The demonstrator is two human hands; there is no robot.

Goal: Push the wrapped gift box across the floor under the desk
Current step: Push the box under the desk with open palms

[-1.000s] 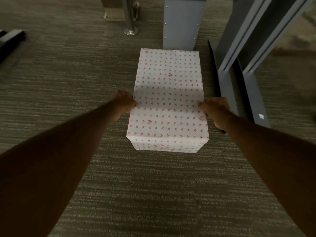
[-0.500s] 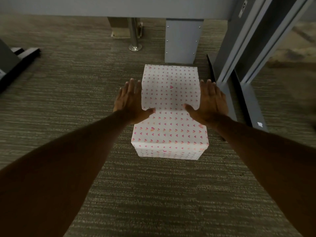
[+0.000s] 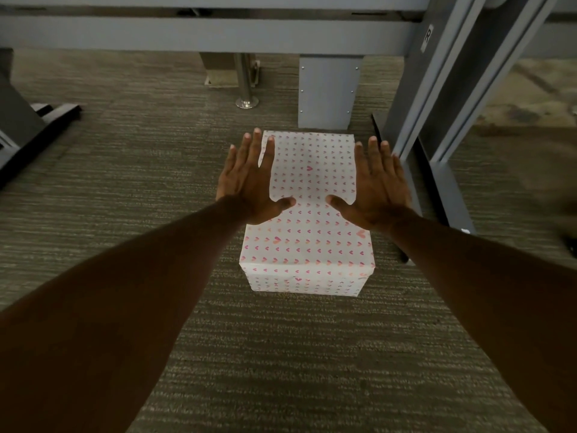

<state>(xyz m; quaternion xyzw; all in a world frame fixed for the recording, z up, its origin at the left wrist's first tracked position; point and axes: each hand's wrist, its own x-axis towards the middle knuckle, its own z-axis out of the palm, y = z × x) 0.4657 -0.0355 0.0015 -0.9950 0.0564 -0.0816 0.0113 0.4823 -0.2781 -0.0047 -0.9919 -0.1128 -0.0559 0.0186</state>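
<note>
It looked like an office: grey commercial carpet (image 3: 93, 182) across the frame, a grey metal desk frame (image 3: 218, 32) along the top.

carpet (image 3: 125, 170): grey, ribbed | chrome post (image 3: 246, 85): upright, far | dark chair base (image 3: 46, 115): left edge

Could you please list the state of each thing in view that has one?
Gift box: wrapped, flat on the carpet, its far end close to the grey desk panel.
Left hand: open, fingers spread, holding nothing.
Right hand: open, fingers spread, holding nothing.
Desk leg: upright, right of the box.
Grey desk panel: upright, behind the box.
</note>
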